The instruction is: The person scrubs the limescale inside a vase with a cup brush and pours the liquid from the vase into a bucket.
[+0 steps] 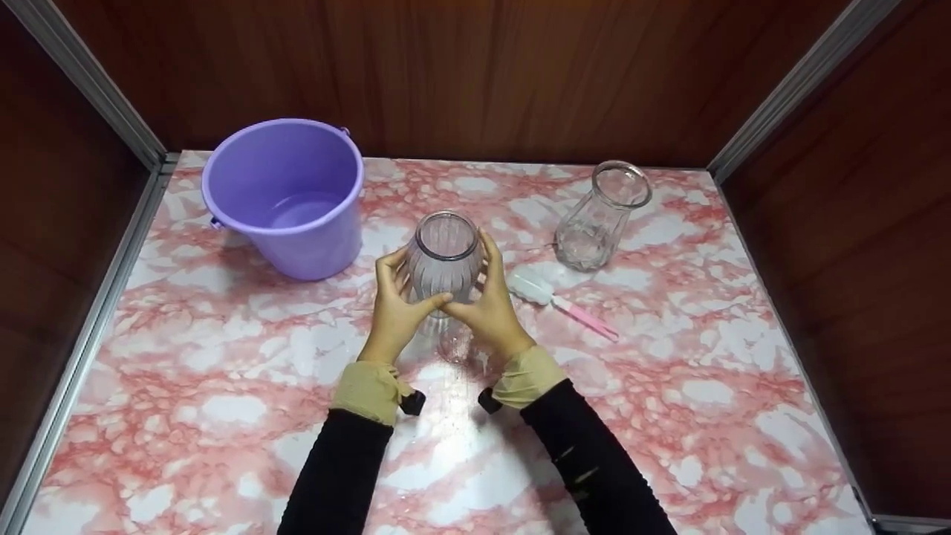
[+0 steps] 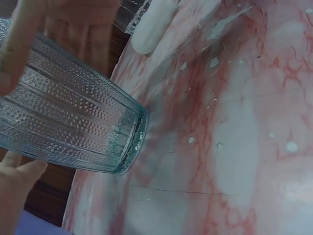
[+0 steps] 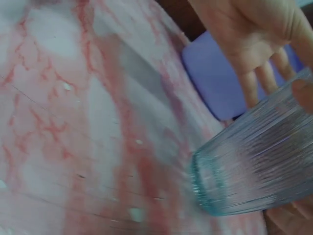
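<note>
Between both hands is a clear ribbed glass vase (image 1: 446, 279) with a bumpy pattern on its sides, its round mouth turned up towards the head camera. My left hand (image 1: 396, 299) grips it from the left. From the right, my right hand (image 1: 492, 303) grips it too, and the two thumbs meet across its near side. In the left wrist view the vase's thick base (image 2: 132, 142) shows close over the table. Right of the hands lies a sponge bottle brush (image 1: 531, 287) with a white head and pink handle.
A purple bucket (image 1: 319, 241) stands at the back left. At the back right is a second clear glass vase (image 1: 587, 236) with a flared rim. The red-and-white marbled table (image 1: 223, 409) is bounded by dark wood-look panels (image 1: 416, 82) at the back and sides.
</note>
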The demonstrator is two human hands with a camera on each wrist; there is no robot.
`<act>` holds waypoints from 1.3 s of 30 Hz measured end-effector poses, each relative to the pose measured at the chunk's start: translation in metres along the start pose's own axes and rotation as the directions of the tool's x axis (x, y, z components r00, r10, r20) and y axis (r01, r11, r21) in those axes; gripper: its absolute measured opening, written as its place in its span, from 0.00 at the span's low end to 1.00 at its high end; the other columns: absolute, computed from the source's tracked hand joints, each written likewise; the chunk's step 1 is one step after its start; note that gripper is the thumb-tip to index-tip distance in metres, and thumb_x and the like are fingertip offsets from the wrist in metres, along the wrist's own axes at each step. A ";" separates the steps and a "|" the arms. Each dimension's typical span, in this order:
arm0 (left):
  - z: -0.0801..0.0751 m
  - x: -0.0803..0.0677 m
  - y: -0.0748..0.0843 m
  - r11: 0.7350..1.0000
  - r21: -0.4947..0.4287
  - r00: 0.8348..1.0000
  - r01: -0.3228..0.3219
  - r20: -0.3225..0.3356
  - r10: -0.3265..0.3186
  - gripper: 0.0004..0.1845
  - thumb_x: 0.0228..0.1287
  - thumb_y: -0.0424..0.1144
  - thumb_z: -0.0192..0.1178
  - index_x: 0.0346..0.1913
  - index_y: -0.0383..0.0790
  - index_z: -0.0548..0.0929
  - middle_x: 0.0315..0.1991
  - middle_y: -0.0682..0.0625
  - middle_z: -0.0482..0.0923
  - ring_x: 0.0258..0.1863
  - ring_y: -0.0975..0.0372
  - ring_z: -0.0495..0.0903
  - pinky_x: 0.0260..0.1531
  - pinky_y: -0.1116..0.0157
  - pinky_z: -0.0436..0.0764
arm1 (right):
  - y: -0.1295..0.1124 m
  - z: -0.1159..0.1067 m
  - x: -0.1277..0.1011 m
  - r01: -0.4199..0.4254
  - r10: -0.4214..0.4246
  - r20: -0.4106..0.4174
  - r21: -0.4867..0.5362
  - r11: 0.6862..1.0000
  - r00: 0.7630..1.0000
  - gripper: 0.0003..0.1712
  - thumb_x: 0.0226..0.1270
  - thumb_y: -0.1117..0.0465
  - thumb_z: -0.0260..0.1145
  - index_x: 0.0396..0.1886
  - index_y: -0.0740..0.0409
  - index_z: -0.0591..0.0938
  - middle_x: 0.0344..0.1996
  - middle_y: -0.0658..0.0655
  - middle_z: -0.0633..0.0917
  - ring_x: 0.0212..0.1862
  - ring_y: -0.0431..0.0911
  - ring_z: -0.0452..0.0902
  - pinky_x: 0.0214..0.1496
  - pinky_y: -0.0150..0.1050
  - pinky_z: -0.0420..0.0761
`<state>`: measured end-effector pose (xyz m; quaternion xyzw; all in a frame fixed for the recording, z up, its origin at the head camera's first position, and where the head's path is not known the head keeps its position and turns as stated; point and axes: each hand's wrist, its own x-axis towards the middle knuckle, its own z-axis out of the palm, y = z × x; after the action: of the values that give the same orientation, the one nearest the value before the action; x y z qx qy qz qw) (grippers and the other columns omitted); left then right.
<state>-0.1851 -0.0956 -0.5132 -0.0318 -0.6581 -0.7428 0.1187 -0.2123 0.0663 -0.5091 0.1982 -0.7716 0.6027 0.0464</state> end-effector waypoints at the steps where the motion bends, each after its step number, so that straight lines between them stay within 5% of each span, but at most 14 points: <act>1: 0.000 0.001 0.001 1.000 0.023 1.000 0.000 -0.002 0.000 0.51 0.49 0.29 0.78 0.72 0.36 0.56 0.75 0.38 0.58 0.76 0.50 0.59 0.76 0.59 0.59 | -0.002 -0.001 0.001 0.023 -0.023 -0.005 -0.019 1.000 1.000 0.68 0.49 0.63 0.83 0.82 0.52 0.47 0.75 0.63 0.59 0.69 0.59 0.66 0.67 0.53 0.75; 13: 0.012 0.013 0.014 0.970 0.242 0.999 0.020 -0.049 -0.008 0.51 0.56 0.34 0.75 0.78 0.36 0.54 0.76 0.35 0.58 0.74 0.45 0.61 0.72 0.51 0.67 | -0.001 -0.004 0.020 0.033 -0.038 -0.043 -0.111 0.993 0.998 0.65 0.53 0.63 0.81 0.81 0.54 0.49 0.79 0.61 0.54 0.76 0.57 0.58 0.68 0.56 0.74; 21: 0.032 0.023 0.022 0.923 0.383 0.988 0.031 -0.153 0.030 0.47 0.55 0.32 0.75 0.76 0.36 0.60 0.71 0.34 0.64 0.69 0.44 0.68 0.69 0.52 0.71 | 0.007 -0.008 0.035 0.094 -0.110 -0.071 -0.191 0.977 0.991 0.63 0.56 0.65 0.79 0.81 0.58 0.47 0.74 0.70 0.57 0.74 0.60 0.59 0.69 0.53 0.74; 32: 0.054 0.035 0.020 0.932 0.361 0.983 -0.020 -0.162 0.084 0.38 0.61 0.25 0.67 0.72 0.30 0.62 0.67 0.30 0.65 0.65 0.42 0.70 0.63 0.53 0.78 | 0.012 -0.016 0.044 0.063 -0.098 -0.137 -0.237 0.969 0.986 0.63 0.55 0.71 0.77 0.81 0.58 0.46 0.71 0.71 0.60 0.72 0.59 0.61 0.68 0.47 0.75; 39: 0.061 0.038 0.020 0.949 0.314 0.981 0.013 -0.190 0.049 0.39 0.61 0.24 0.65 0.73 0.32 0.61 0.69 0.29 0.62 0.64 0.40 0.71 0.63 0.54 0.78 | 0.014 -0.017 0.047 0.052 -0.096 -0.152 -0.271 0.961 0.984 0.61 0.57 0.70 0.76 0.81 0.58 0.46 0.72 0.70 0.60 0.74 0.58 0.58 0.73 0.45 0.68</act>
<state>-0.2244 -0.0428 -0.4778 0.0544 -0.7526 -0.6273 0.1929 -0.2629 0.0734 -0.5026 0.1690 -0.8309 0.5059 0.1585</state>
